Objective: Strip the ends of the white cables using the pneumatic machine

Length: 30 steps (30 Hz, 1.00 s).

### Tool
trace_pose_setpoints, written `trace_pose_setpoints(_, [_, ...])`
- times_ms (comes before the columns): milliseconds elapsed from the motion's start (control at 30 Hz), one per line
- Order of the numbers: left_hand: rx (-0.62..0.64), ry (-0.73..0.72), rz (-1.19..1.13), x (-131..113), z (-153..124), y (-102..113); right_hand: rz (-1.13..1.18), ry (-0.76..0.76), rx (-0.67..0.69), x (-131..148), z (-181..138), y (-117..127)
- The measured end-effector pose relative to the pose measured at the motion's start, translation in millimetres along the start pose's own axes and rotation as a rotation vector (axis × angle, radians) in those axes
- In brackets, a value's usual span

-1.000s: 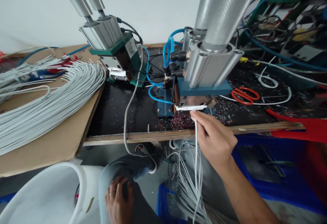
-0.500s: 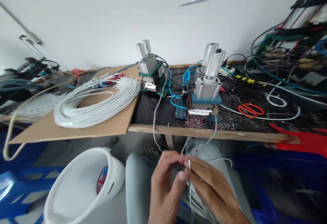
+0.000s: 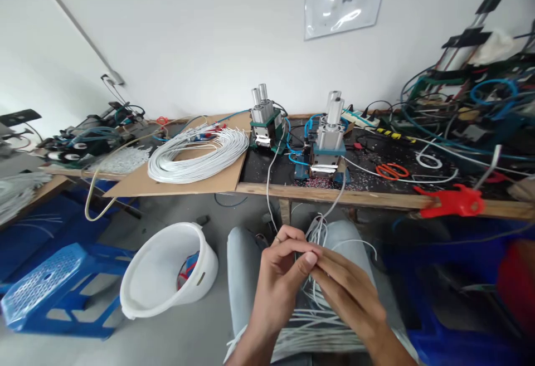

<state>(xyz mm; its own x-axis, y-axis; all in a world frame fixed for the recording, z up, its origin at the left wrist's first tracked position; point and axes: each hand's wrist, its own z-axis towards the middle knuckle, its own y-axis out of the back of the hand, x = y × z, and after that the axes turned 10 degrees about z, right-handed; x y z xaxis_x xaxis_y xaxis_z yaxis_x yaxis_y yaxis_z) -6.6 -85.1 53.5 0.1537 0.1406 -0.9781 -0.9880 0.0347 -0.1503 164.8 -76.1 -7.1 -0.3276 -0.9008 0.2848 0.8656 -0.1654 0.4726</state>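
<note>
In front of my lap, my left hand (image 3: 281,277) and my right hand (image 3: 349,288) meet at their fingertips. The left thumb and fingers are pinched together against the right fingertips. Both hands close on the end of a white cable; its tip is mostly hidden by the fingers at this moment. White cables (image 3: 311,335) lie in a bundle across my lap below the hands, and more loose loops (image 3: 318,231) show between my knees, just beyond the fingers.
Two pneumatic machines (image 3: 329,138) (image 3: 264,116) stand on the black bench. Left of them a white cable coil (image 3: 196,174) lies on cardboard (image 3: 178,189). Orange scissors (image 3: 392,171) and a red clamp-like tool (image 3: 453,201) are at right. A white bucket (image 3: 146,307) and blue stool (image 3: 45,282) stand left.
My view has shifted, bringing more of the lap, stool and left side into sight. My hands stay together; the white cable end that showed between the fingers is now covered.
</note>
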Motion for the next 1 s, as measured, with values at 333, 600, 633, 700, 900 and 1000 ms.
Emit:
trace_pose_setpoints(333, [0.11, 0.143, -0.32, 1, -18, 4, -0.022, 0.001, -0.196, 29, 11, -17])
trace_pose_setpoints(600, [0.129, 0.339, -0.41, 30, 1, 1, -0.077, -0.088, -0.178, 19, 2, -22])
trace_pose_setpoints(633, [0.126, 0.355, -0.407, 34, 5, 1, -0.083, -0.099, -0.171, 15, 2, -23])
trace_pose_setpoints(700, [0.117, 0.38, -0.396, 41, 12, 1, -0.088, -0.116, -0.157, 6, 1, -25])
trace_pose_setpoints(900, [0.084, 0.393, -0.316, 55, 30, -1, -0.068, -0.149, -0.141, -16, 3, -28])
trace_pose_setpoints(1000, [0.076, 0.363, -0.208, 60, 37, -3, -0.048, -0.207, -0.136, -23, 1, -32])
